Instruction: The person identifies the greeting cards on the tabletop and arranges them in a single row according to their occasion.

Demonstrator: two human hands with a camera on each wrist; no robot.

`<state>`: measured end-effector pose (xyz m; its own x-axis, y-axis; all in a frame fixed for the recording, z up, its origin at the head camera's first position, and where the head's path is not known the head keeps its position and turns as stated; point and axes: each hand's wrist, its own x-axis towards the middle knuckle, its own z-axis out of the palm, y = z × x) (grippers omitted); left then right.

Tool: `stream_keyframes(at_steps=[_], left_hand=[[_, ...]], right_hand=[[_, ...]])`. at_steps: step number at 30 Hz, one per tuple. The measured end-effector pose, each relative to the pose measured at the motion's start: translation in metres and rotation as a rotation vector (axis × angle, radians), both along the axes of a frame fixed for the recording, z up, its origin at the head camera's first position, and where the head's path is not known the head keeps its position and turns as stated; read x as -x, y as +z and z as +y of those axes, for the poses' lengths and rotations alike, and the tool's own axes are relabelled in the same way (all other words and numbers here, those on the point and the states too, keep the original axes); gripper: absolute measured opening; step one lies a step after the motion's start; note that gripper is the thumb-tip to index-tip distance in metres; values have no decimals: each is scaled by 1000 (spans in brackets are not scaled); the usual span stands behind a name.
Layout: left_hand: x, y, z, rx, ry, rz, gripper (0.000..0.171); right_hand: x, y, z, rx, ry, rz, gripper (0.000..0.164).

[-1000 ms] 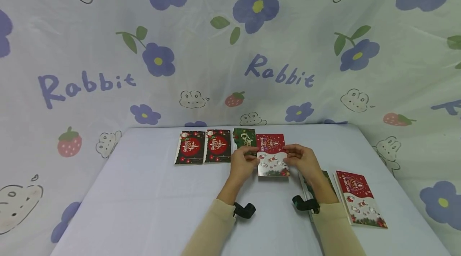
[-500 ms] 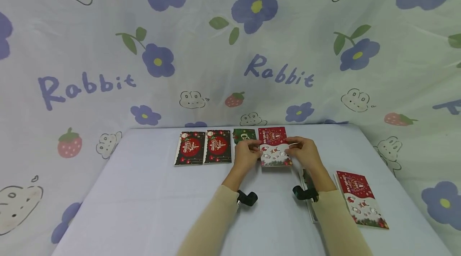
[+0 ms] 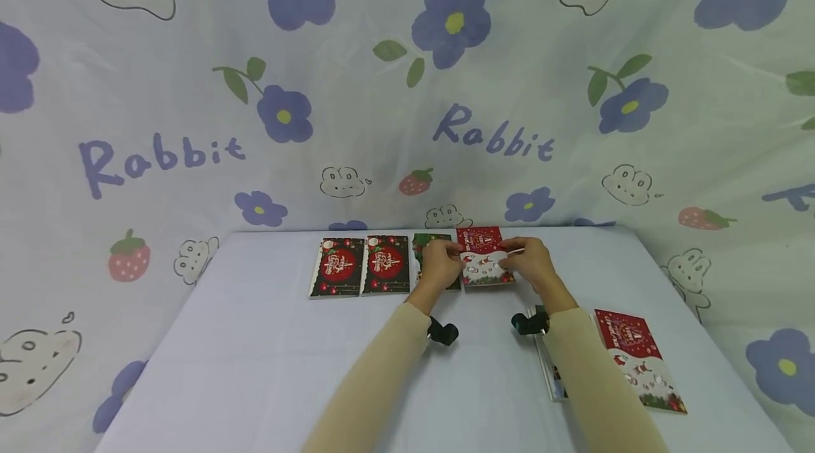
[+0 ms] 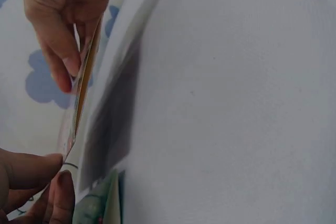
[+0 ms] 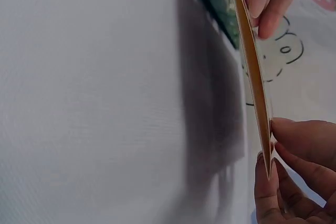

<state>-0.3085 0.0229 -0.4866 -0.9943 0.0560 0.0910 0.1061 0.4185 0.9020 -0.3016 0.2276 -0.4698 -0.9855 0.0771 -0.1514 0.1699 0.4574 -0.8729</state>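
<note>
Both hands pinch the side edges of a red and white Christmas card [image 3: 485,267] at the far side of the white table. My left hand [image 3: 439,267] has its thumb and fingers on the left edge, partly covering a green Christmas card [image 3: 420,244] beside it. On the right edge is my right hand [image 3: 535,265], thumb and fingers on opposite faces in the right wrist view. There the held card [image 5: 255,77] appears edge-on, raised and tilted over its shadow on the tabletop.
Two dark Christmas cards with red circles, the left one [image 3: 337,267] and its neighbour [image 3: 385,265], continue the row leftward. Another red and white card [image 3: 639,361] lies at right. A card [image 3: 552,375] is partly hidden under the right sleeve. A patterned cloth [image 3: 356,85] hangs behind.
Both hands have carried the red and white card away from me, toward the table's far edge and slightly right, beside the green card. The head view has tilted slightly upward.
</note>
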Motion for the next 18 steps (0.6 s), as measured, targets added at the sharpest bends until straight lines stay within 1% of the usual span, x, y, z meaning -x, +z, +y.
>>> stream_keyframes(at_steps=[4, 7, 11, 14, 18], left_hand=[[3, -6, 2, 5, 6, 20, 23], [5, -11, 3, 23, 19, 19, 23], [8, -16, 4, 40, 30, -22, 25], [8, -17, 3, 38, 33, -51, 26], [7, -17, 3, 46, 31, -57, 26]], right_hand=[[3, -6, -2, 0, 0, -24, 46], [5, -9, -3, -22, -6, -27, 47], [8, -14, -5, -54, -12, -35, 49], [11, -17, -8, -100, -7, -21, 49], [12, -20, -12, -163, -1, 4, 50]])
